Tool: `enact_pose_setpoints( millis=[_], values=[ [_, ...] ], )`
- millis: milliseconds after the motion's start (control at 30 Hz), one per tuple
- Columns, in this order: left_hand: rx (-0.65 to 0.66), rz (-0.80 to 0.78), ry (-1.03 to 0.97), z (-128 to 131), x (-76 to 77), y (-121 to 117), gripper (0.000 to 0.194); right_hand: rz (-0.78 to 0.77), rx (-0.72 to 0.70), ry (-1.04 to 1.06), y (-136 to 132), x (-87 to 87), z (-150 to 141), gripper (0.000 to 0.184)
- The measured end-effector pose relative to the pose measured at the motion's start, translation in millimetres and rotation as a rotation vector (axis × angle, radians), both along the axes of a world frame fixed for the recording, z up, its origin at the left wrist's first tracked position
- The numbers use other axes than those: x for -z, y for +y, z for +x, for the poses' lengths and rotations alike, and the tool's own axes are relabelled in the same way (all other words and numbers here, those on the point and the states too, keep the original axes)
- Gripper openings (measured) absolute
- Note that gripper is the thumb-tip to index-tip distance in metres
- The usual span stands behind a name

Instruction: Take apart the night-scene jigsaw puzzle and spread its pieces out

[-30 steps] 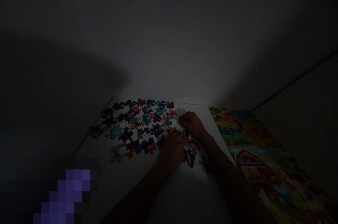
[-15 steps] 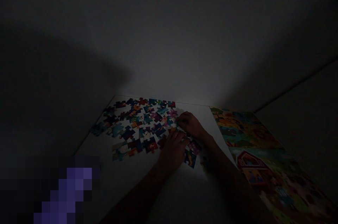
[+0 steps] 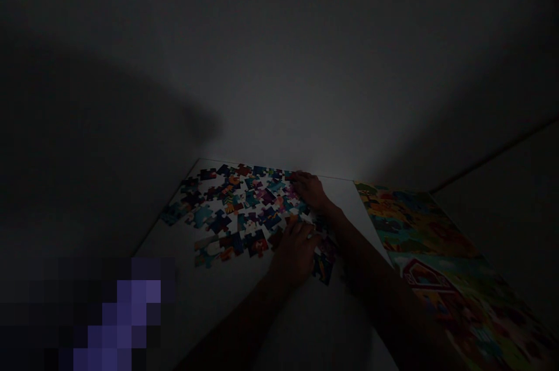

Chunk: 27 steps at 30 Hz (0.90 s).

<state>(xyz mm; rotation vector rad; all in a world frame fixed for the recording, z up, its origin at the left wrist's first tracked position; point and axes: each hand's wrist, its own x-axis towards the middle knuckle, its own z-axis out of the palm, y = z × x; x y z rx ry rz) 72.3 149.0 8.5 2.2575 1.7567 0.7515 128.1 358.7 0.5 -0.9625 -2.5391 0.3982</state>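
Low light over the table, and both hands are right in among the action! The jigsaw puzzle pieces [image 3: 240,202] lie spread in a loose, crowded patch across the far half of the white tabletop [image 3: 227,295], all bright blues, purples and oranges against the pale surface.

The left hand [image 3: 294,253] is down on the near right edge of that patch, its fingers [image 3: 301,230] curled over and pressing among the pieces. An orange-toned piece [image 3: 292,219] sits right at those fingertips. Is it pinching one? The dim light won't let us say, so that grip can't be called.

The right hand [image 3: 309,190] is up toward the far edge of the tabletop, flat and low, its fingers [image 3: 297,179] touching the top right of the patch. Again, open or closed on something, you can't tell from here.

Just right of the left hand lies a dark piece with purple markings [image 3: 325,260]. Beyond the tabletop's right edge sits a printed farm picture [image 3: 441,248] with a red barn [image 3: 421,275].
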Motion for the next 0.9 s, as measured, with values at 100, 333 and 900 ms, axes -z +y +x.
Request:
enact_pose_setpoints(
  millis=[100, 333, 900],
  values=[
    [-0.005, 0.004, 0.000, 0, 1.2, 0, 0.041, 0.031, 0.008, -0.038, 2, 5.3, 1, 0.036],
    [-0.008, 0.024, 0.025, 0, 0.3, 0, 0.039, -0.012, 0.088, -0.168, 0, -2.1, 16, 0.042],
    [-0.022, 0.061, 0.026, 1, -1.1, 0, 0.034, -0.014, 0.212, -0.189, -20, -0.6, 83, 0.046]
  ],
)
